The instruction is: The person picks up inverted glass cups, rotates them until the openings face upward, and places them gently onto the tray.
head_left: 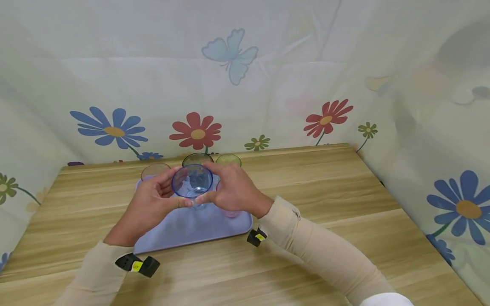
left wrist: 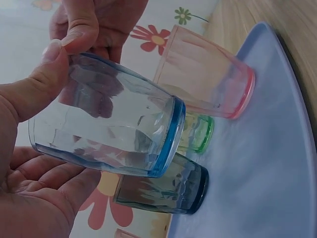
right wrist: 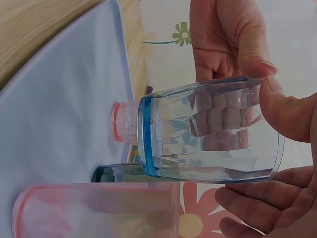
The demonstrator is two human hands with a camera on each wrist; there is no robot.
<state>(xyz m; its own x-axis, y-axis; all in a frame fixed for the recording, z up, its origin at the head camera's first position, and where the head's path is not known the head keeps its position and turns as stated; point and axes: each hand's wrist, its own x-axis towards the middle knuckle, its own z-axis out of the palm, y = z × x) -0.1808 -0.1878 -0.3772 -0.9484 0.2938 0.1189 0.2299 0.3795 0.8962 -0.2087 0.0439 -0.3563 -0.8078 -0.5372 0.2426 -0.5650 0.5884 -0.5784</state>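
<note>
A clear drinking glass with a blue base is held between both hands over the tray, its mouth tilted toward the head camera. My left hand grips its left side, thumb near the rim and fingers round the far side. From the other side my right hand grips it the same way. Both thumbs meet at the near rim, as the left wrist view shows at the thumb. Below the glass, in the right wrist view, its blue base hangs above the tray surface.
Several other glasses stand on the lavender tray: a pink one, a dark grey one, a green-based one and an orange-tinted one. The tray lies on a wood-grain table before a flower-printed cloth wall.
</note>
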